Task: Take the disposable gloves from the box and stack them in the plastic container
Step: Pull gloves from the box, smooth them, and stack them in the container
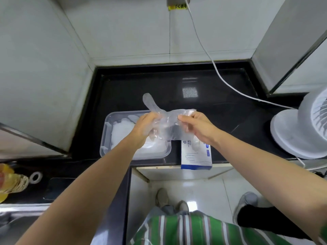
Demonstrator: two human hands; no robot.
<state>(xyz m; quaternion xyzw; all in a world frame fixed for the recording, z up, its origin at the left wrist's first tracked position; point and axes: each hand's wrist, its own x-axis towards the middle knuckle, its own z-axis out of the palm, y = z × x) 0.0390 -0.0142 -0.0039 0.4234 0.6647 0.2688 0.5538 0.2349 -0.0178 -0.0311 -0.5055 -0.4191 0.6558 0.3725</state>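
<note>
A clear disposable glove [165, 124] is stretched in the air between both hands, one finger of it sticking up toward the back. My left hand [144, 127] grips its left side, and my right hand [196, 125] pinches its right edge. Below the left hand sits the clear plastic container [106, 138] with a pile of white-looking gloves [120, 133] in it. The white and blue glove box [196, 156] lies at the counter's front edge, right of the container, with a glove poking from its opening.
A black countertop [212, 96] runs back to tiled walls. A white fan [300, 128] stands at the right, its white cable [217, 71] crossing the counter. At left lie a tape roll [36, 177], a dark phone-like slab [56, 189] and a yellow bottle [10, 181].
</note>
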